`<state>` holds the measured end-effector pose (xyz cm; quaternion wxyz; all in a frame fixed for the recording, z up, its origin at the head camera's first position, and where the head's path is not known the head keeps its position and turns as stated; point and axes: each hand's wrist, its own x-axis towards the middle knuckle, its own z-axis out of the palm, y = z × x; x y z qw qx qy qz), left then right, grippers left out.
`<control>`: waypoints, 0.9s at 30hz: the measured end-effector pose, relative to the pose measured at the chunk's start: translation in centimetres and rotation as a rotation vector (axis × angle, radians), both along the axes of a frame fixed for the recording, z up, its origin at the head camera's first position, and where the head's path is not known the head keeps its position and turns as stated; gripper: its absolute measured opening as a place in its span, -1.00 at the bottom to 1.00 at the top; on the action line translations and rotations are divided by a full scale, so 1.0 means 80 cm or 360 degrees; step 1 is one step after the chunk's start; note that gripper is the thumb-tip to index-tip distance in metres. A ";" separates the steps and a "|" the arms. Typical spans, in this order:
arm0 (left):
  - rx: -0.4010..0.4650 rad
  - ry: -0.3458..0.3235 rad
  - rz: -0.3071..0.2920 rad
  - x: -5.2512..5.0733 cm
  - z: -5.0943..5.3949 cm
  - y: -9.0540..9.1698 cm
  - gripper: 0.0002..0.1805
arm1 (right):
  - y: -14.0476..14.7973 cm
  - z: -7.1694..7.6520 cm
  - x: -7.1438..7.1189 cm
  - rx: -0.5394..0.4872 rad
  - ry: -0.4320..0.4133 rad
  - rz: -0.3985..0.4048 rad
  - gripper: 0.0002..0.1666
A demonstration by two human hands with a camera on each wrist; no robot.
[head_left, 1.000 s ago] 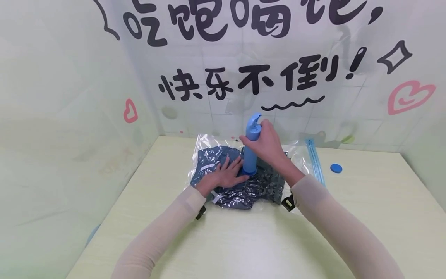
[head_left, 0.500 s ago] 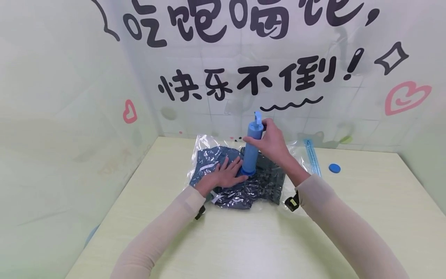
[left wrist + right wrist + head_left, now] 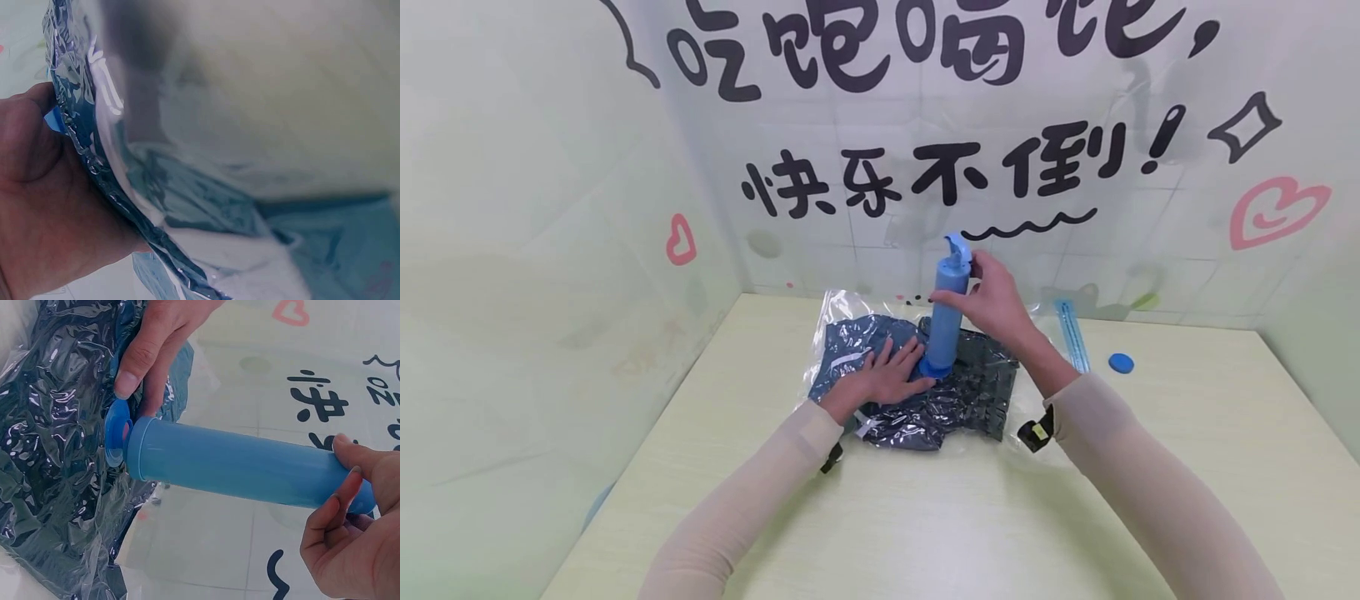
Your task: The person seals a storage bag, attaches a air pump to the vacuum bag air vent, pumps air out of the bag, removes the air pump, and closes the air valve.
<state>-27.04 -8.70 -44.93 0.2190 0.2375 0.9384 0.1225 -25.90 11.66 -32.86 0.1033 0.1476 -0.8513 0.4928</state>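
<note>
In the head view a clear vacuum storage bag lies on the table with dark, shiny folded clothes inside. My left hand rests on it with fingers spread. In the right wrist view that hand's thumb touches the rim of the blue round valve. My right hand grips a blue hand pump near its top, where a light blue handle shows. The pump leans a little to the right. Its lower end stands at the valve, with a narrow gap showing in the right wrist view.
A blue round cap lies on the table, right of the bag. The bag's blue zip strip runs along its right edge. A printed white wall sheet stands close behind, and another sheet closes the left side.
My right hand and the pump's top have shifted slightly right, and the pump tilts more. The handle at the top has turned. My left hand stays in place on the bag.
</note>
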 end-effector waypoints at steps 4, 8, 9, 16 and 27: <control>-0.0007 0.0004 -0.0005 0.000 -0.002 0.001 -0.07 | 0.006 0.002 -0.001 -0.0018 0.0024 0.0010 -0.26; -0.0010 0.0012 0.0001 0.005 0.003 0.001 -0.09 | 0.016 0.004 -0.002 -0.0034 0.0034 -0.0011 -0.26; -0.0017 0.0018 -0.0001 0.006 0.005 0.001 -0.10 | 0.020 0.005 -0.003 -0.0035 0.0029 -0.0026 -0.25; -0.0073 0.0102 -0.0045 0.014 0.013 0.002 -0.14 | 0.080 0.017 -0.018 0.0086 -0.0093 -0.0224 -0.15; -0.0065 0.0066 -0.0035 0.017 0.017 0.002 -0.15 | 0.236 0.008 -0.017 0.0763 -0.0499 -0.0481 -0.06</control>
